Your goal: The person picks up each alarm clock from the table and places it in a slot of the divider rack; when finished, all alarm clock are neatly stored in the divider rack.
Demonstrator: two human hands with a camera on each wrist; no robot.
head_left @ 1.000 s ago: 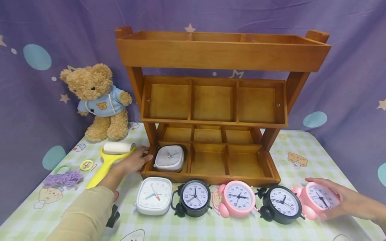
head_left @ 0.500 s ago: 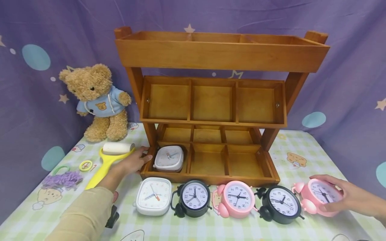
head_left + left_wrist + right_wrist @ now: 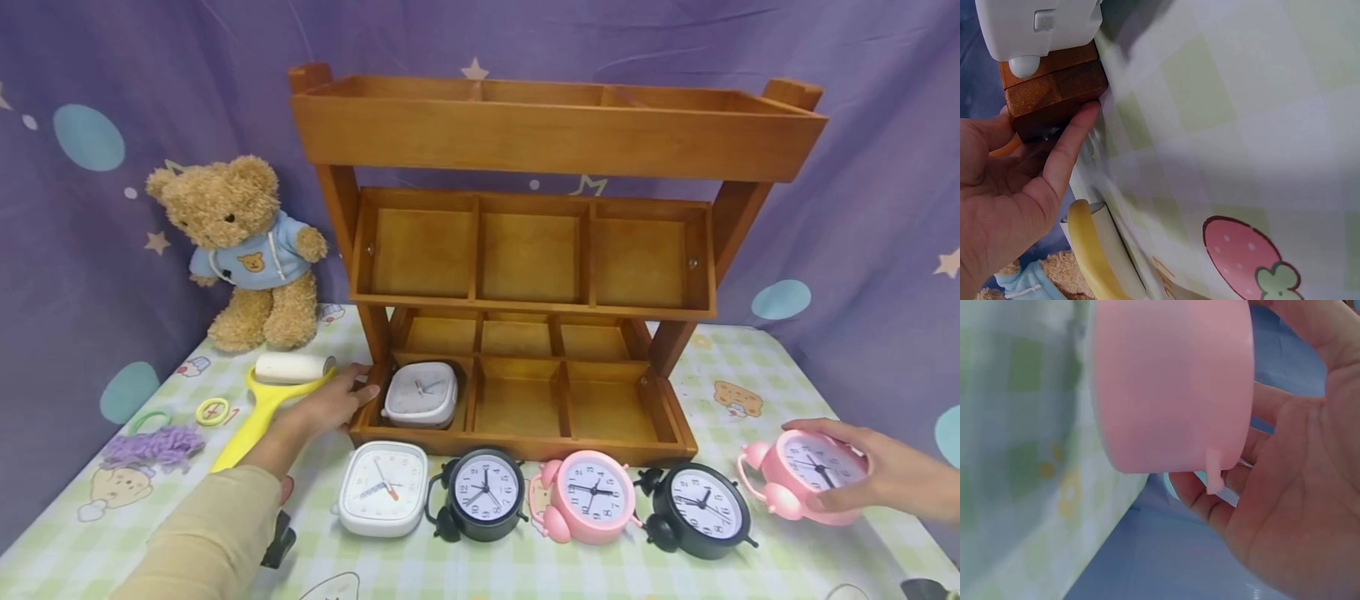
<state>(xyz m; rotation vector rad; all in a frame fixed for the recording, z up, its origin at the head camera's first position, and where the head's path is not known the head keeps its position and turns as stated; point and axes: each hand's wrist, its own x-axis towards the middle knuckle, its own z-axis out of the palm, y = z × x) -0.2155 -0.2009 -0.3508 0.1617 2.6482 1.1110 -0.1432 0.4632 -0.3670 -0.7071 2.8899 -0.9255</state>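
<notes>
My right hand (image 3: 888,468) grips a pink twin-bell alarm clock (image 3: 816,467) at the table's right side, thumb and fingers on opposite sides of its case, bells toward the left. In the right wrist view the pink case (image 3: 1172,387) stands over the tablecloth, a small foot near the fingers. My left hand (image 3: 330,408) holds the lower left side of a brown wooden display rack (image 3: 525,446); the left wrist view has thumb and fingers about its wooden end (image 3: 1057,94). A white square clock (image 3: 422,393) sits in the rack's bottom left compartment.
Before the rack lie a white square clock (image 3: 384,487), a black alarm clock (image 3: 483,493), a pink one (image 3: 595,496) and another black one (image 3: 705,510). A yellow-handled lint roller (image 3: 258,421), purple scrunchie (image 3: 153,447) and teddy bear (image 3: 251,250) are at left.
My right hand has moved the pink alarm clock to the right and slightly up, away from the black clock beside it. My left hand stays on the rack.
</notes>
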